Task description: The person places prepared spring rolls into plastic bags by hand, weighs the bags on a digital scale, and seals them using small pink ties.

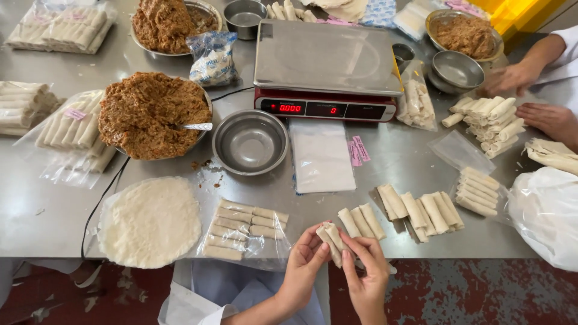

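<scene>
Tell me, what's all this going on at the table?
A person is holding a pale rolled wrapper over the near edge of a steel table, left hand and right hand pinching it together. Finished rolls lie in a row just beyond. A bowl of brown filling, a stack of round wrappers and a scale sit nearby. Another person's hands rest by more rolls at far right.

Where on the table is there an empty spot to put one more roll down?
Bare steel shows between the empty bowl and the bagged rolls, and between the plastic sheet and the loose rolls. The far edge around the scale is crowded with bowls and bags.
</scene>
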